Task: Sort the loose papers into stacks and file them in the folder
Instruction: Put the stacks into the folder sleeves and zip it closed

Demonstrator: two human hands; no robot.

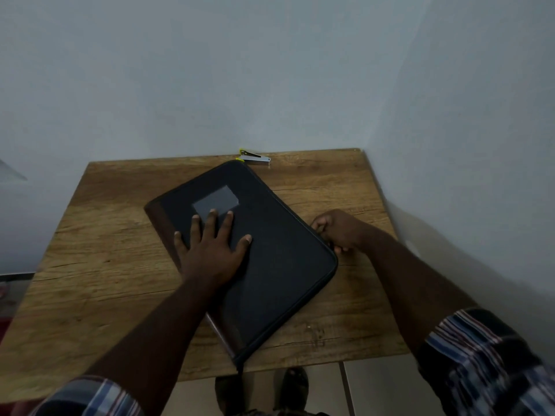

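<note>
folder [264,253] lying mid-table [90,265], stapler [255,158] at 12 o'clock behind it, left hand [210,247] flat on top, right hand [336,232] at 3 o'clock edge

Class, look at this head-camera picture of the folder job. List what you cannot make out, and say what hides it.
- Folder contents: head view, the closed cover hides them; no papers show.
- What the right hand pinches at the folder's edge: its curled fingers cover it.
- Stapler details: too small and dim.
- Folder's label patch: blurred, partly under the left hand.
</note>
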